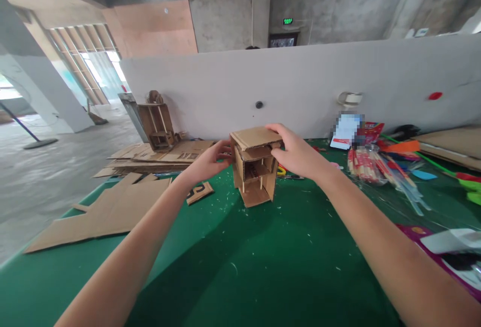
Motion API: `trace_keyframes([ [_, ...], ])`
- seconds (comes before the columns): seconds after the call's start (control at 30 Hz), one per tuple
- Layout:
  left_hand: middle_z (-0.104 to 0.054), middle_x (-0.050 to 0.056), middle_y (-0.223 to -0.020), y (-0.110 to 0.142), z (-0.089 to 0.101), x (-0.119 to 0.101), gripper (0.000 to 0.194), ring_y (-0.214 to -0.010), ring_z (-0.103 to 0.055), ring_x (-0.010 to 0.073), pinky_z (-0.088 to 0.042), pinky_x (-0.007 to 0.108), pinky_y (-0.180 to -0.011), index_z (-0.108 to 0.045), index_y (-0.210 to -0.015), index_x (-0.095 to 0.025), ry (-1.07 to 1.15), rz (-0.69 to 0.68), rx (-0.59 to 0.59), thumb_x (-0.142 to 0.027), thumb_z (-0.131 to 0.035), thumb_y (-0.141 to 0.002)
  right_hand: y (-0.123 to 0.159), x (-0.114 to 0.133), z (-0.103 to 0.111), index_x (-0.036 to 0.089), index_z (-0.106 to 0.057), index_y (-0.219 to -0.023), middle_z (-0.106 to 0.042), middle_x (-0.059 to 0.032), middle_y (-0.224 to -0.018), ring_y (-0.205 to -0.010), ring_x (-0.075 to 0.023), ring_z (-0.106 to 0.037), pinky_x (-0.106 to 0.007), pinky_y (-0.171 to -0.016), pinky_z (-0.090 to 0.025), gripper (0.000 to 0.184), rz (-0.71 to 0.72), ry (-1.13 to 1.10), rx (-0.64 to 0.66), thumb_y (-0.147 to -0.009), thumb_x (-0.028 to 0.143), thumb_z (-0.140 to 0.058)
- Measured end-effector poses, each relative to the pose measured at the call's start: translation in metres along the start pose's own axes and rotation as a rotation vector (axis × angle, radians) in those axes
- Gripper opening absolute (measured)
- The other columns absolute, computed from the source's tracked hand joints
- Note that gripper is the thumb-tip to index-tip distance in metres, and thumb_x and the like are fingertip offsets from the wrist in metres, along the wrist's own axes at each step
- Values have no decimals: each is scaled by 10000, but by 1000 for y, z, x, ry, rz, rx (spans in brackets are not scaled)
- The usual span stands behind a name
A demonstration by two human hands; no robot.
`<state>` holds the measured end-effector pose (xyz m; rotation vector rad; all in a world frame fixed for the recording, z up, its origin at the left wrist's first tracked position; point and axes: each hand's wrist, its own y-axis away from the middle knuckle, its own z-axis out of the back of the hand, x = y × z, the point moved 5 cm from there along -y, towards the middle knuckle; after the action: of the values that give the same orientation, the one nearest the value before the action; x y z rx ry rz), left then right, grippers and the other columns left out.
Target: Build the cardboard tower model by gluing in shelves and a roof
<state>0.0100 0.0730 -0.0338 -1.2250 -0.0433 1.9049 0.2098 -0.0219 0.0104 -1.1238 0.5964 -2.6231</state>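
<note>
A small open-fronted cardboard box [237,174] stands upright on the green table, with shelves inside and thin wooden sticks between the levels. My right hand [291,149] grips its upper right corner, the fingers over the top panel and the thumb lower down at the side. Against the left wall of the box my left hand [214,159] is holding with curled fingers; its fingertips are partly hidden behind the edge. The top panel [255,137] sits slightly raised at the front right. Behind the box, a yellow-handled tool [281,170] shows only in part.
Flat cardboard sheets [112,209] lie at the left, with a cardboard scrap [200,193] nearby. A taller cardboard model [156,124] stands behind them. To the right are a phone [345,130], bagged sticks [366,164] and clear tubes [406,186]. A white partition [210,91] borders the table's back.
</note>
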Motion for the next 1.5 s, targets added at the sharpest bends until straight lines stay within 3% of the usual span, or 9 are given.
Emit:
trace_keyframes([
  [0.23, -697, 57, -840, 1, 0, -11, 222, -737, -655, 206, -520, 318, -647, -669, -921, -190, -212, -29, -68, -152, -578, -722, 0, -12, 7, 265, -396, -1420, -467, -90, -1462, -1266, -351, -493, -577, -1052, -370, 667, 24, -22, 28, -781, 154, -552],
  [0.47, -656, 123, -1152, 9, -1, -40, 1005, -668, -642, 147, -486, 252, -599, -227, -1524, -261, -99, -117, -35, -119, -722, -661, 0, -18, 7, 326, -402, -1417, -509, -52, -1424, -1265, -353, -491, -588, -1046, -364, 645, 38, 1, 65, -809, 171, -552],
  [0.7, -536, 98, -1328, 10, -4, -51, 800, -783, -638, 164, -516, 263, -671, -381, -1461, -350, -321, -163, 48, -223, -715, -746, 5, -8, 21, 302, -368, -1430, -418, -82, -1479, -1226, -335, -514, -499, -941, -463, 626, 54, 159, 1, -833, 225, -542],
  [0.83, -608, 76, -1240, 8, -5, -53, 727, -782, -638, 170, -501, 260, -663, -411, -1444, -347, -324, -164, 30, -211, -683, -784, 22, 33, 42, 256, -573, -1198, -597, -90, -1202, -935, -261, -630, -423, -800, -491, 371, 135, 322, -172, -833, 213, -526],
  [0.93, -638, 63, -1143, 8, -4, -55, 689, -766, -630, 164, -511, 272, -693, -470, -1405, -343, -291, -177, 1, -204, -703, -771, 42, 48, 9, 285, -677, -989, -686, -38, -915, -714, -199, -636, -378, -692, -496, 247, 147, 310, 274, -872, 238, -464],
  [1.03, -509, 76, -1356, 9, -2, -60, 655, -814, -627, 160, -536, 296, -747, -533, -1349, -352, -298, -196, -48, -202, -728, -742, 68, 38, -43, 262, -721, -987, -713, -77, -972, -795, -262, -667, -402, -687, -506, 254, 156, 369, 696, -813, 281, -537],
  [1.2, -355, 37, -1528, 11, -3, -71, 592, -1028, -633, 230, -545, 323, -805, -520, -1354, -338, -468, -238, -60, -188, -636, -793, 76, 1, -88, 252, -481, -1425, -486, -180, -1426, -921, -360, -676, -499, -722, -532, 554, 108, 553, 616, -885, 371, -475],
  [1.33, -485, 56, -1435, 11, -9, -74, 608, -1219, -545, 263, -506, 353, -924, -434, -1402, -287, -578, -301, -36, -150, -549, -821, 74, -10, -97, 241, -388, -1490, -379, -125, -1530, -1091, -416, -614, -565, -826, -523, 591, 108, 560, 601, -938, 453, -383],
  [1.5, -534, 94, -1356, 11, -9, -73, 660, -1062, -616, 251, -504, 346, -848, -361, -1425, -267, -614, -252, -46, -165, -568, -806, 74, -12, -104, 207, -356, -1507, -355, -115, -1541, -1091, -426, -619, -608, -854, -513, 633, 89, 567, 629, -925, 445, -425],
])
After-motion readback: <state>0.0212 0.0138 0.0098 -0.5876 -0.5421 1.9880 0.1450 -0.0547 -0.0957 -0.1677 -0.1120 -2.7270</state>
